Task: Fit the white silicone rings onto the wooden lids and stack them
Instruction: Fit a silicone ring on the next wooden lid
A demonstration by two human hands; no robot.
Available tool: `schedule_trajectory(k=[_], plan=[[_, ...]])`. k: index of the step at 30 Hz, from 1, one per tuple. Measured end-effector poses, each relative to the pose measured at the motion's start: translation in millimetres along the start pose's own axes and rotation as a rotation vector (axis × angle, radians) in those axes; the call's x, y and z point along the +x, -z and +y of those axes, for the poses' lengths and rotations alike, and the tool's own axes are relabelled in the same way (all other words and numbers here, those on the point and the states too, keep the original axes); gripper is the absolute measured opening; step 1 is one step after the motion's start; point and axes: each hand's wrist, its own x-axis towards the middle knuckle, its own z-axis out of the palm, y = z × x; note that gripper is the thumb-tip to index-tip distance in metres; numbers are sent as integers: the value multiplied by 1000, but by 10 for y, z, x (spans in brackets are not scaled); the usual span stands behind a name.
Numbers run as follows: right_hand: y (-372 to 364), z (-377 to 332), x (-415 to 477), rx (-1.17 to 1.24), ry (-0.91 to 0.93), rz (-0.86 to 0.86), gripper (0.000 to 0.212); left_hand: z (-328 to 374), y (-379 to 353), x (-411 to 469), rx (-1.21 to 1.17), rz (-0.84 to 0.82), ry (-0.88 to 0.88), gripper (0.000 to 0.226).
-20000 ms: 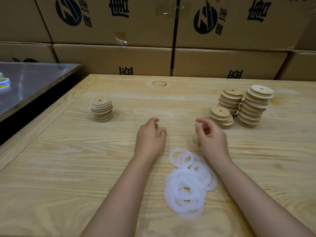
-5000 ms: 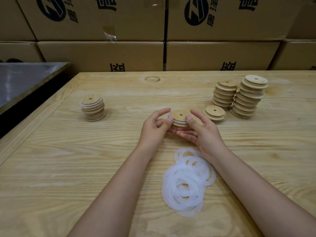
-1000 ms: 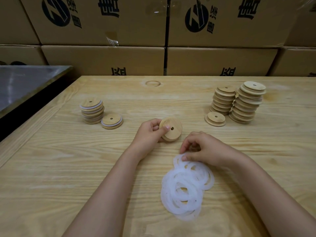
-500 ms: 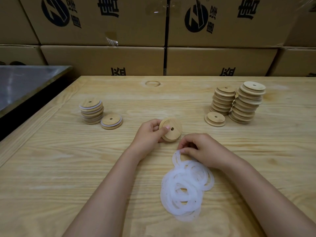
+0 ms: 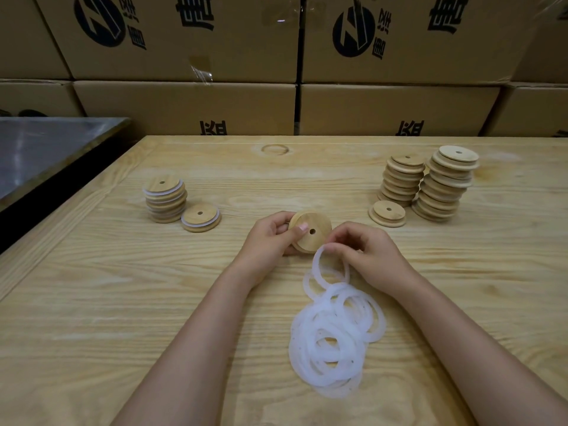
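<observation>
Left hand (image 5: 270, 238): 1. Its fingers (image 5: 299, 229) are curled round one wooden lid (image 5: 310, 233), the thumb across the upper face beside the centre hole. The lid is tilted up on its edge, just above the wooden table (image 5: 92, 302).

Right hand (image 5: 368, 253): 1. Its fingertips (image 5: 333, 249) pinch the top of one silicone ring (image 5: 315, 262), white and translucent, close beside the lower rim of the held lid. The ring hangs down towards the ring pile; whether its lower end has left the pile cannot be told.

Ring pile (image 5: 335, 342): 1 heap of loose white rings, flat on the table between the forearms. They overlap too much for a count.

Ringed stack (image 5: 166, 199): 1, to the left, with white edges showing between its lids; roughly six lids, exact number uncertain.

Single ringed lid (image 5: 200, 218): 1, lying flat just beside that stack, to its right, with a white band round it.

Bare stacks: 2, to the right, touching or nearly so. The shorter stack (image 5: 402, 179) stands to the left of the taller stack (image 5: 445, 182), which leans a little. The number of lids in each is not clear.

Loose bare lid (image 5: 387, 213): 1, flat in front of the shorter stack.

Cardboard boxes (image 5: 184, 106): two rows along the table's far edge, with dark printed logos; several are cut off by the frame.

Metal surface (image 5: 46, 149): 1, at the far left, apart from the table.
</observation>
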Motion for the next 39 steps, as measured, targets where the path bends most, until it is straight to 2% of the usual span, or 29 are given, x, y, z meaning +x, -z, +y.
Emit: schedule_trajectory(k=[9, 14, 17, 22, 29, 39], plan=[[-58, 1, 77, 282, 10, 285, 17, 81, -47, -61, -60, -44, -36, 25], [-99, 23, 82, 403, -73, 290, 16, 80, -70, -77, -31, -97, -31, 23], [-129, 26, 86, 401, -83, 336, 16, 96, -93, -75, -85, -94, 2, 13], [-132, 18, 74, 330, -33, 419, 12, 83, -109, -80, -41, -91, -1, 30], [-144, 10, 74, 318, -35, 427, 12, 41, -135, -56, 28, -24, -59, 12], [-157, 2, 73, 269, -10, 406, 16, 50, -133, -41, 24, -5, -75, 14]])
